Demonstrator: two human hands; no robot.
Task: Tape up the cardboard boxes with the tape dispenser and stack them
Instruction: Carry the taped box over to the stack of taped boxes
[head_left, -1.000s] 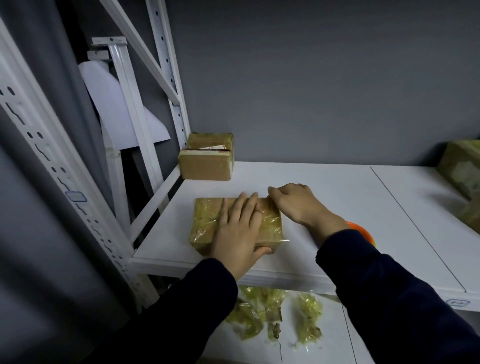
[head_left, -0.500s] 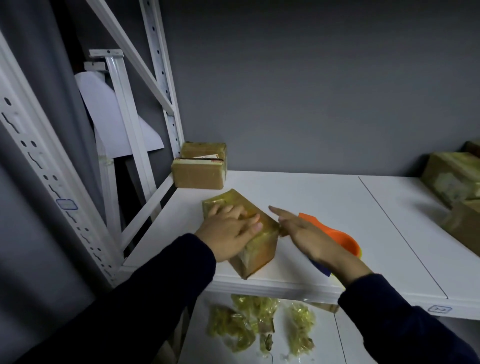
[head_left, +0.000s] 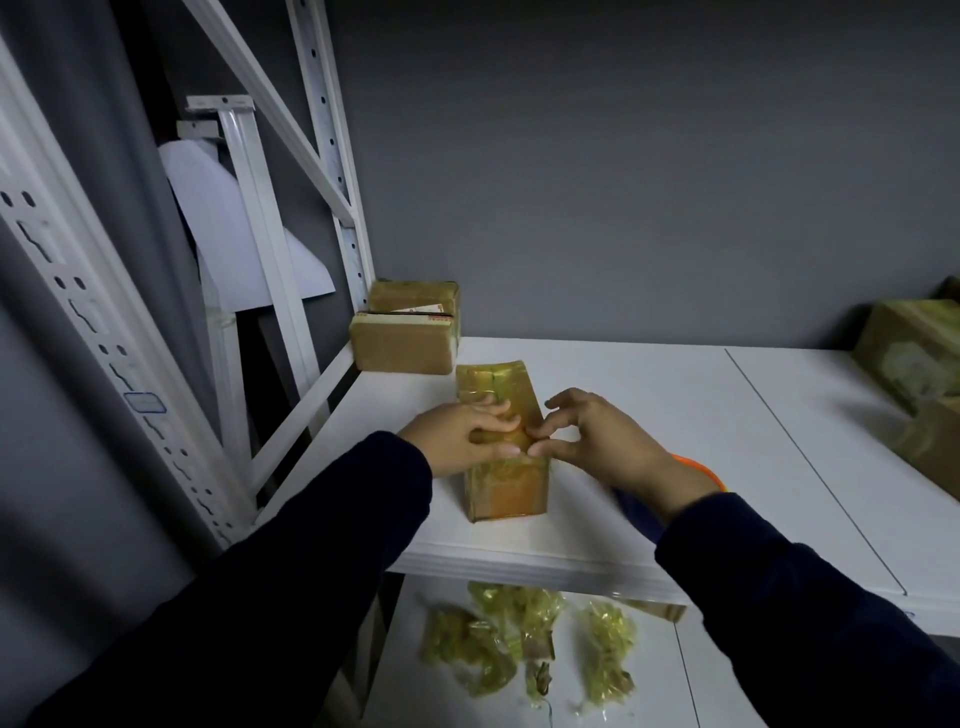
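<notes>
Nearby: two brown boxes (head_left: 402, 351) sit one behind the other in the back-left corner of the white shelf (head_left: 649, 405), beside the rack upright (head_left: 332, 171); more boxes (head_left: 914, 353) crowd the right edge, well apart from the hands.
In the way: the right wrist covers most of the tape dispenser (head_left: 701, 467); we see only an orange rim and a dark blue part under the sleeve.
Below: the lower shelf (head_left: 649, 691) carries several crumpled tape wads (head_left: 483, 649).
Behind the rack: a white sheet (head_left: 223, 218) leans by the grey wall (head_left: 623, 182).
Task box: the taped box (head_left: 506, 483) rests on the shelf near its front edge, between both hands, short end toward us.
Contents: every box is closed; we cannot tell what is inside.
Left hand (head_left: 457, 439): lies over the box top, fingers bent and close together, gripping it.
Right hand (head_left: 597, 441): thumb and forefinger tips meet at the top's near end, pinching the wrap, perhaps a loose tape end, too small to confirm; the other fingers are spread and lifted.
Surfaces: glossy, wrinkled yellowish film over brown card on the task box; corner boxes duller, with rounded edges; shelf smooth white with one seam; upright punched with holes.
</notes>
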